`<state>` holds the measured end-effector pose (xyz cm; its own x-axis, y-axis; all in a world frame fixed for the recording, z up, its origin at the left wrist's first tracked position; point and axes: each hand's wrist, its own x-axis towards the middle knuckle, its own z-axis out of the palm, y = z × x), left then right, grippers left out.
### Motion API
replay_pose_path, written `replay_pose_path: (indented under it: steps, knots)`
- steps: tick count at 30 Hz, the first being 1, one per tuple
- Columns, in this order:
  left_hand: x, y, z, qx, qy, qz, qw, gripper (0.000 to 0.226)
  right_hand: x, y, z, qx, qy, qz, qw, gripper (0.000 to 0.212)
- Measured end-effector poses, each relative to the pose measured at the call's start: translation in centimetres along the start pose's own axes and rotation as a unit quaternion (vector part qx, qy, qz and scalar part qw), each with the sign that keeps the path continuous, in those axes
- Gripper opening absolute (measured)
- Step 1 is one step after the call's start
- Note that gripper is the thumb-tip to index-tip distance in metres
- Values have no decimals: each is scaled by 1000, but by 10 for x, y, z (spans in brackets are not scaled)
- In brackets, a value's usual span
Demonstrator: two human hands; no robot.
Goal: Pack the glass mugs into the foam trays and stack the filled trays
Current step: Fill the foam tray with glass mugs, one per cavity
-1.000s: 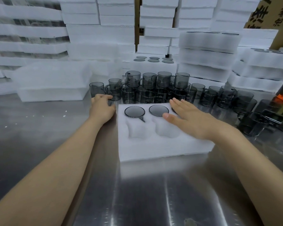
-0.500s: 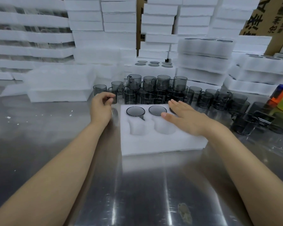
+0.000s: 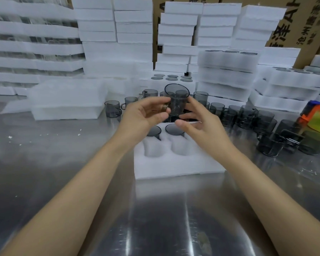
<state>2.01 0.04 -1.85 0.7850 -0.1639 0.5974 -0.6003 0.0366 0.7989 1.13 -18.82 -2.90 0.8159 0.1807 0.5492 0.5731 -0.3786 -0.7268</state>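
Note:
A white foam tray [image 3: 175, 164] lies on the steel table in front of me. Two grey glass mugs [image 3: 174, 129] sit in its back wells, and two front wells [image 3: 152, 149] stand empty. My left hand [image 3: 146, 117] pinches another grey glass mug [image 3: 176, 102] at its left side and holds it above the tray's back edge, tilted with its mouth toward me. My right hand [image 3: 199, 124] is beside that mug; its fingers lie against the mug's right side and its thumb hangs free below.
Several loose grey mugs [image 3: 248, 117] crowd the table behind the tray and to its right. Filled and empty foam tray stacks [image 3: 227, 74] line the back, with a low foam block [image 3: 67, 100] at left. A colourful object [image 3: 318, 117] sits at the right edge.
My left hand has left the table beside the tray and now holds a mug raised above it. My right hand lifted off the tray and came up to the mug.

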Motion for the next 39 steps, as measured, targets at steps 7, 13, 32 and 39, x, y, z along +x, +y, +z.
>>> replay_pose_path:
  steps: [7, 13, 32, 39]
  knots:
    - [-5, -11, 0, 88, -20, -26, 996, 36, 0, 5, 0, -38, 45, -57, 997, 77]
    - [-7, -17, 1, 126, -55, -16, 990, 36, -2, 3, 2, -81, 43, -78, 993, 65]
    - [-2, -22, -4, 101, 30, 24, 994, 31, -3, 2, 4, -92, -6, -92, 991, 76]
    - [3, -20, -23, 63, 20, 22, 998, 25, -10, -9, 10, -118, -34, -169, 978, 27]
